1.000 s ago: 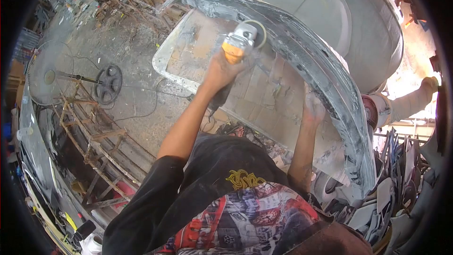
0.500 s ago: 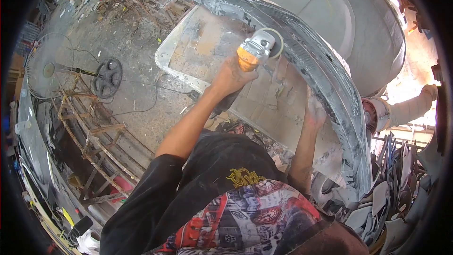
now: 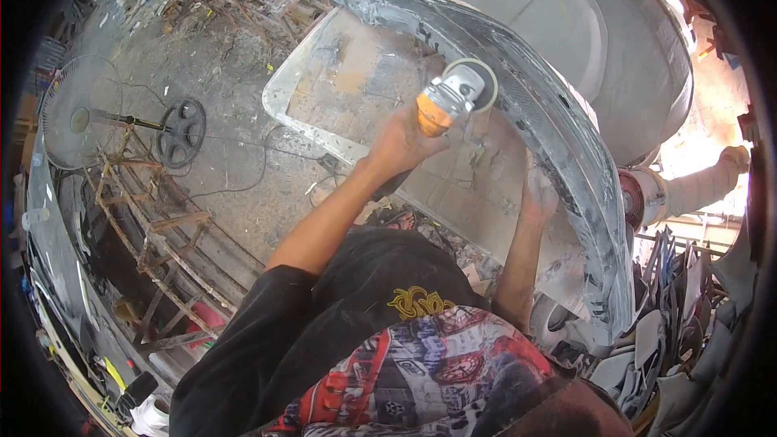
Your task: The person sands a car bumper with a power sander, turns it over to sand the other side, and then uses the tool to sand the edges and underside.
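My left hand (image 3: 407, 144) is wrapped round the orange body of an angle grinder (image 3: 437, 113). The grinder's silver head and round pale disc (image 3: 486, 85) are at the inner edge of a long, curved grey bumper (image 3: 558, 125). Whether the disc touches the surface is not clear. My right hand (image 3: 540, 197), dusty, holds the bumper's inner edge lower down on the right; its fingertips are partly hidden. Beneath both hands lies a dusty panel with a white rim (image 3: 279, 97).
A fan (image 3: 79, 120) with a round black base stands at the left, its cable on the floor. Rusty metal frames (image 3: 154, 235) are at the lower left. A large grey panel (image 3: 639, 40) lies beyond the bumper. A red blower with a duct (image 3: 643, 194) and stacked parts are at the right.
My left hand has moved the grinder slightly right and down along the bumper, and the disc shows more fully. My right hand stays at nearly the same spot.
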The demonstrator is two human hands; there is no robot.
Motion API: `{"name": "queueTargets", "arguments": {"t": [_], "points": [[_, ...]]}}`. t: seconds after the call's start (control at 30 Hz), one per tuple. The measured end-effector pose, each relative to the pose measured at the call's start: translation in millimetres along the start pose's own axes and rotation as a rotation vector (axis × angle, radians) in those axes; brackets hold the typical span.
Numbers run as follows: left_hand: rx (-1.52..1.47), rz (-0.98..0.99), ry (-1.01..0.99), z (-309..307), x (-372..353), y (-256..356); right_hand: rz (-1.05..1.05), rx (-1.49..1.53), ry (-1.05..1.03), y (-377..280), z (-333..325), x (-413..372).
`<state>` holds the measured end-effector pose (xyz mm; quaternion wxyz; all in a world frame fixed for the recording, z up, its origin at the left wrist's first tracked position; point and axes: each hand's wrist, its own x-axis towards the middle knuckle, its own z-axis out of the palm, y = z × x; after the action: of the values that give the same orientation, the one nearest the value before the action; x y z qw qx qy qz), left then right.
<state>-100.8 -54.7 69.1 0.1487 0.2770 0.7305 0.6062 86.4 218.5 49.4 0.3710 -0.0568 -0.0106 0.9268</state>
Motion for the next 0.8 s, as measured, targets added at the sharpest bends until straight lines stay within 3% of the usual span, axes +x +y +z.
{"name": "queueTargets", "arguments": {"t": [0.07,0.13,0.27,0.33,0.5,0.63,0.8], "points": [[-0.002,0.013,-0.041,2,0,-2,-0.009,-0.016,0.011,-2,1,0],[-0.157,0.004,0.050,2,8,-15,0.089,0.137,0.070,-5,3,0],[-0.017,0.019,0.153,-21,37,-28,0.081,0.116,0.068,1,6,0],[-0.031,-0.012,0.165,-32,50,-41,0.018,-0.047,-0.019,6,13,-3],[-0.041,-0.070,0.204,-43,59,-54,0.018,-0.023,-0.022,-2,-1,3],[0.000,-0.052,0.207,-44,50,-38,0.025,-0.007,0.066,-9,-4,2],[0.021,-0.028,0.202,-33,30,-24,-0.003,-0.062,0.028,-8,-7,2]]}}
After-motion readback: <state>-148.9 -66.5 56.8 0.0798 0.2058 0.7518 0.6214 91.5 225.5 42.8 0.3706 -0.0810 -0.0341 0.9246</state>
